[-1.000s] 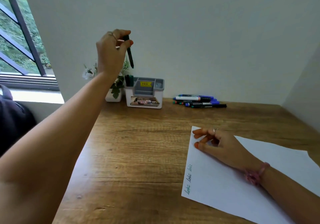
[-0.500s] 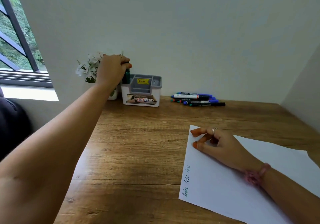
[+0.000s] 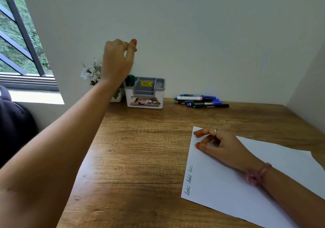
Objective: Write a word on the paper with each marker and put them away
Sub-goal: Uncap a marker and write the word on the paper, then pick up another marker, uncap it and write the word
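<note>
My left hand (image 3: 118, 58) is raised above the white and grey organiser box (image 3: 144, 94), fingers curled with thumb against them, holding nothing. Green markers (image 3: 130, 79) stand upright in the box's left compartment. Several more markers (image 3: 200, 101) lie in a pile on the wooden table (image 3: 137, 148), to the right of the box by the wall. My right hand (image 3: 218, 145) rests with fingertips on the upper left corner of the white paper (image 3: 233, 189), holding nothing. Green handwritten words (image 3: 189, 180) run along the paper's left edge.
A small white pot of white flowers (image 3: 91, 72) stands left of the box, partly behind my left arm. A window with dark bars (image 3: 21, 34) is at the far left, and walls close the desk at the back and right.
My left hand lowered a green marker into the box's left compartment, let it go, and has risen again with nothing in it. My right hand stayed on the paper.
</note>
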